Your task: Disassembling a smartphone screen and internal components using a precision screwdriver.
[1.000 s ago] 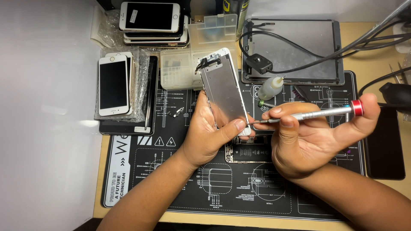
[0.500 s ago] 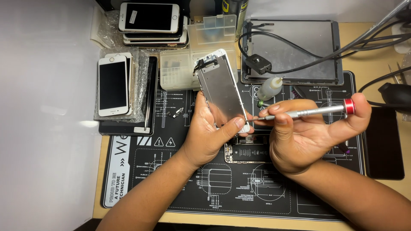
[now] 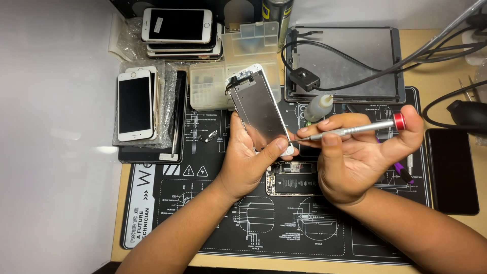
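- Head view: the left hand is clamped on a detached white phone screen panel with a bare silver metal back plate, thumb pressed at its lower corner, holding it tilted above the black printed work mat.
- The right hand is closed round a slim silver screwdriver with a red end cap; its tip meets the panel's lower edge.
- The panel looks thin, light and stiff, yet likely brittle (glass front, hanging ribbon cables at the top), so hold it by the side edges.
- Below lies the opened phone body.
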